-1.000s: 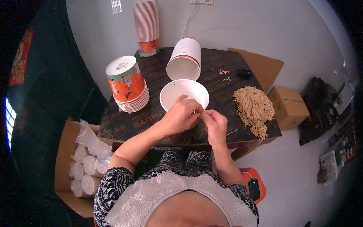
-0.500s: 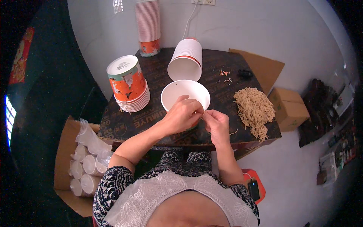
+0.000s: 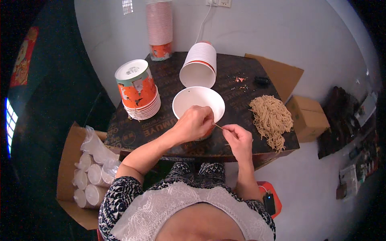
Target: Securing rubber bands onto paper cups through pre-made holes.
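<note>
In front of me a paper bucket (image 3: 183,105) stands with its white inside facing up. My left hand (image 3: 195,123) is closed at its near rim, pinching one end of a short tan string (image 3: 217,126). The other end is pinched between thumb and finger of my right hand (image 3: 239,140), just right of the bucket. The string is pulled straight between the two hands. My left hand hides much of the bucket's near side, so whether the string passes through its wall cannot be seen. A heap of tan strings (image 3: 270,118) lies on the table to the right.
An upside-down stack of orange buckets (image 3: 138,90) stands at left. Another stack (image 3: 200,60) lies on its side behind, and a tall wrapped stack (image 3: 159,28) is at the back. Small punched bits (image 3: 240,79) and a black object (image 3: 262,80) lie at right. A carton of wrapped cups (image 3: 68,176) sits lower left.
My right hand has moved right and slightly down, away from my left hand, drawing the string taut between them. The left hand stays at the bucket's rim.
</note>
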`<act>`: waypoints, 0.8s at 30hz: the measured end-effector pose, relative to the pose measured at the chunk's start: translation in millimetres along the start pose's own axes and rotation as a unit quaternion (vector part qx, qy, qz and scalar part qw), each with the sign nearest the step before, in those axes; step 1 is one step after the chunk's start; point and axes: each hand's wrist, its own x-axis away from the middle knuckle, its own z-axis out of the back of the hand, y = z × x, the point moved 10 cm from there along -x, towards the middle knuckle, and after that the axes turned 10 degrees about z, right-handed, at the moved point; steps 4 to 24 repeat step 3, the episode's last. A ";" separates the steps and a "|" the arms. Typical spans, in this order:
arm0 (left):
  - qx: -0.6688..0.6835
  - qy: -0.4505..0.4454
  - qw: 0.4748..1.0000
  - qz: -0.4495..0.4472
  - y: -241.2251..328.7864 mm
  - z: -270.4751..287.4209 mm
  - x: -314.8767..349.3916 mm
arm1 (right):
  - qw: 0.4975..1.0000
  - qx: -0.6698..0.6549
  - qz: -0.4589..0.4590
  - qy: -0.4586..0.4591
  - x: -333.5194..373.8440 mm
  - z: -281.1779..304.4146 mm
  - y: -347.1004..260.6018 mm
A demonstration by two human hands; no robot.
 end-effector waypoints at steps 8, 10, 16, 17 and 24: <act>-0.013 -0.005 0.999 0.029 -3.2 -1.8 -1.4 | 0.998 0.054 0.011 -0.014 6.3 11.8 6.0; -0.013 -0.005 0.999 0.029 -3.2 -1.8 -1.4 | 0.998 0.054 0.011 -0.014 6.3 11.8 6.0; -0.013 -0.005 0.999 0.029 -3.2 -1.8 -1.4 | 0.998 0.054 0.011 -0.014 6.3 11.8 6.0; -0.013 -0.005 0.999 0.029 -3.2 -1.8 -1.4 | 0.998 0.054 0.011 -0.014 6.3 11.8 6.0; -0.013 -0.005 0.999 0.029 -3.2 -1.8 -1.4 | 0.998 0.054 0.011 -0.014 6.3 11.8 6.0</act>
